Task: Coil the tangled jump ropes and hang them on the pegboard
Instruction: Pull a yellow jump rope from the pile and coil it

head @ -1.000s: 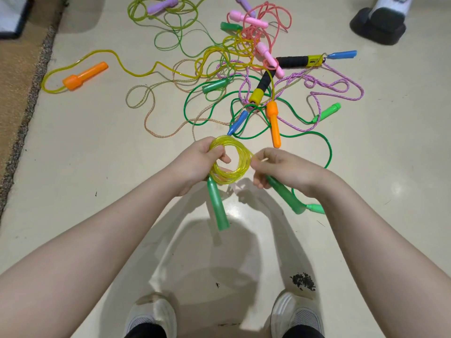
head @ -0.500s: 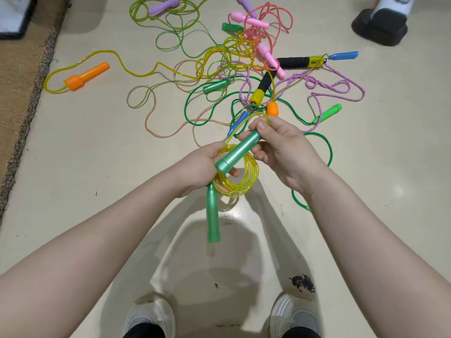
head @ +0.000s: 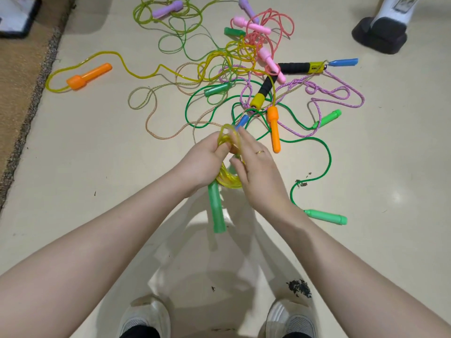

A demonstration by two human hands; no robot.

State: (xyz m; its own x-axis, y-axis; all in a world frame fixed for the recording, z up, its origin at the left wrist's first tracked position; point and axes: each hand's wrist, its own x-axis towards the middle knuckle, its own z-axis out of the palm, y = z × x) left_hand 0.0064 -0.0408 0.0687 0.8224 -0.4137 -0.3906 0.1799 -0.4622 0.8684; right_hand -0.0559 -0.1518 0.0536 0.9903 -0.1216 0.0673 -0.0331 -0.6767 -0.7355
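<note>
A pale, glossy floor (head: 97, 167) fills the view, with the edge of a brown rug (head: 22, 76) along the left and a dark stand foot (head: 379, 35) at the top right. Spread across the floor beyond the hands lies a tangle of jump ropes (head: 244, 76): yellow, green, pink, purple and beige cords crossing one another, with orange, pink, lilac, blue, green and black-and-yellow handles among them. One orange handle (head: 89, 76) lies apart to the left, near the rug. In the middle, the left hand (head: 203, 163) grips a small yellow coil (head: 229, 142) of rope, its fingers curled round the loops, and a green handle (head: 216, 208) hangs down from under that hand. The right hand (head: 258, 174) is against the coil from the other side, fingers fairly straight and a ring on one of them; whether its thumb pinches the cord I cannot tell. Another green handle (head: 327, 217) lies on the floor just right of the right wrist, at the end of a dark green cord. Two white shoes (head: 146, 318) show at the bottom edge.
</note>
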